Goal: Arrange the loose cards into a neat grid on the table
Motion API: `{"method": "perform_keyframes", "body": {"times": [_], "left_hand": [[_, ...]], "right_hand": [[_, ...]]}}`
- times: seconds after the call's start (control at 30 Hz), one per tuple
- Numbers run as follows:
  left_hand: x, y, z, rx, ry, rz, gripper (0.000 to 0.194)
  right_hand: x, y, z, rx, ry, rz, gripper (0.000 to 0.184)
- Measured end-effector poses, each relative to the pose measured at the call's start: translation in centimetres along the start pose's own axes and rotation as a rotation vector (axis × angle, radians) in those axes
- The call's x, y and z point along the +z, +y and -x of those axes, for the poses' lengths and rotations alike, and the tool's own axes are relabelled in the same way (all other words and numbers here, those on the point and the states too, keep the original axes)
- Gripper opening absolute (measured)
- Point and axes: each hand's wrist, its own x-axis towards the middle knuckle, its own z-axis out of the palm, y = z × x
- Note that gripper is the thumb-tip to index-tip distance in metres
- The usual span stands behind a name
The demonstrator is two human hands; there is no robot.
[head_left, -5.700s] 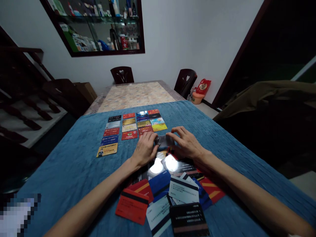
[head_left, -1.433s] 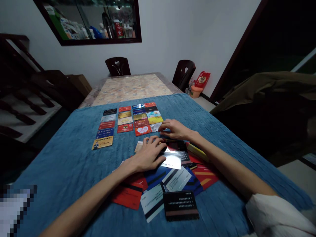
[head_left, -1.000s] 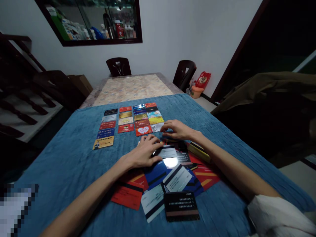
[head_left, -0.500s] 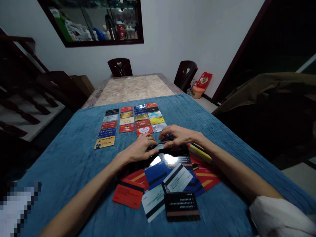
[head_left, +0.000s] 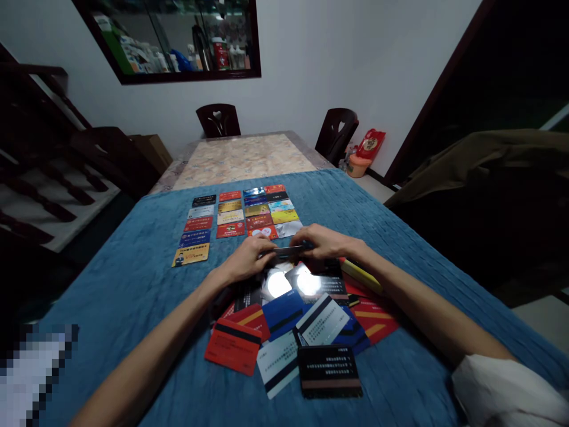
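Observation:
Between my two hands is a plastic card (head_left: 288,252), tilted so that mostly its edge shows. My left hand (head_left: 247,258) pinches its left end and my right hand (head_left: 328,242) pinches its right end. Just below lies a loose pile of overlapping cards, stripe side up: a red card (head_left: 234,347), a blue card (head_left: 281,312), pale cards (head_left: 323,319) and a black card (head_left: 331,370). Beyond my hands several cards lie face up in neat columns, with a gold VIP card (head_left: 191,255) at the near left and a silver card (head_left: 288,229) at the near right.
A blue cloth (head_left: 120,279) covers the near part of the table, with a patterned tabletop (head_left: 249,155) beyond. Chairs (head_left: 219,121) stand at the far end. A brown garment (head_left: 471,157) hangs at the right. A pixelated patch covers the lower left corner.
A heart card and a silver card have joined the laid-out columns. In the last second my hands came together over the pile and lifted a card from it.

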Motion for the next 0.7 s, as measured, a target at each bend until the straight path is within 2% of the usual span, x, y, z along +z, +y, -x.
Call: {"method": "perform_keyframes", "body": {"times": [0.13, 0.4, 0.53, 0.7], "left_hand": [[0.1, -0.2, 0.1, -0.016, -0.004, 0.002, 0.029], [0.4, -0.4, 0.1, -0.012, 0.026, -0.009, 0.029], [0.6, -0.6, 0.1, -0.025, 0.117, 0.102, 0.023], [0.6, -0.5, 0.0, -0.062, 0.263, 0.244, 0.019]], "right_hand": [[0.1, 0.1, 0.0, 0.004, 0.017, 0.011, 0.019], [0.8, 0.6, -0.4, 0.031, 0.001, 0.049, 0.018], [0.9, 1.0, -0.4, 0.053, 0.018, 0.066, 0.015], [1.0, 1.3, -0.3, 0.045, 0.121, -0.122, 0.016]]}}
